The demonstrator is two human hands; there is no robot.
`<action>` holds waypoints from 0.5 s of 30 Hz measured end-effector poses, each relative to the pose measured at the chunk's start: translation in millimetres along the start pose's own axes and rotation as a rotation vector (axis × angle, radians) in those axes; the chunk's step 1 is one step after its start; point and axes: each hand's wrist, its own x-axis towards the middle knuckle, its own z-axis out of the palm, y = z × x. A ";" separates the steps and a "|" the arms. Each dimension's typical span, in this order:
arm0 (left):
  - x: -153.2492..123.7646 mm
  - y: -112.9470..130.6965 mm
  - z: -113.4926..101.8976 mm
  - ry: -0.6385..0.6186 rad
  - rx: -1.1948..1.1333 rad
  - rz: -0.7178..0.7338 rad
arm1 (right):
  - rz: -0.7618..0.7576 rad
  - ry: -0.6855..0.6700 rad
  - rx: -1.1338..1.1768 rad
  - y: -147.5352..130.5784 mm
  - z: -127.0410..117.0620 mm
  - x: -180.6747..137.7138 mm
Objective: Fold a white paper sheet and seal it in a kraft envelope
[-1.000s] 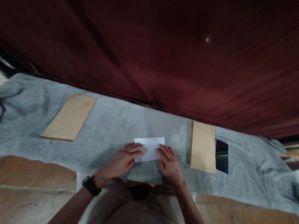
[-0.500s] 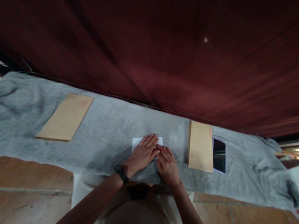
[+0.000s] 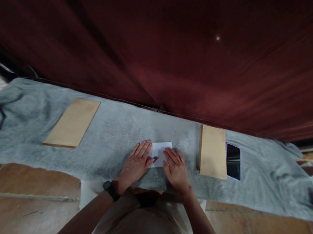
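Note:
A small white sheet of paper [image 3: 160, 150], perhaps folded, lies on the grey cloth in front of me. My left hand [image 3: 135, 162] rests flat over its left edge, fingers stretched out and thumb on the paper. On the right edge lies my right hand [image 3: 176, 169], palm down with fingers extended. The paper's middle shows between the two hands; both its side edges are partly covered. Neither hand grips anything.
Brown envelopes [image 3: 73, 122] lie to the left. A thicker stack of brown envelopes [image 3: 215, 152] is on the right, beside a smartphone [image 3: 233, 161]. Grey cloth [image 3: 118, 126] covers the narrow table. A dark red curtain [image 3: 167, 54] hangs behind it.
My left hand has slid left from the middle of the paper to its left edge. The hands, close together before, are now apart, and more of the paper shows.

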 end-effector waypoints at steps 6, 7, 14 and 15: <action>-1.1 0.9 1.2 0.001 0.025 -0.006 | 0.049 -0.034 -0.089 -13.4 16.7 28.2; -2.2 0.6 1.8 0.003 0.026 -0.012 | 0.064 -0.032 -0.106 -13.2 18.6 28.9; -16.8 -3.6 5.1 0.075 -0.008 -0.104 | 0.197 0.048 -0.182 -2.6 22.5 13.3; -18.5 -3.5 4.6 0.087 -0.023 -0.121 | 0.206 0.056 -0.182 -2.0 22.7 11.8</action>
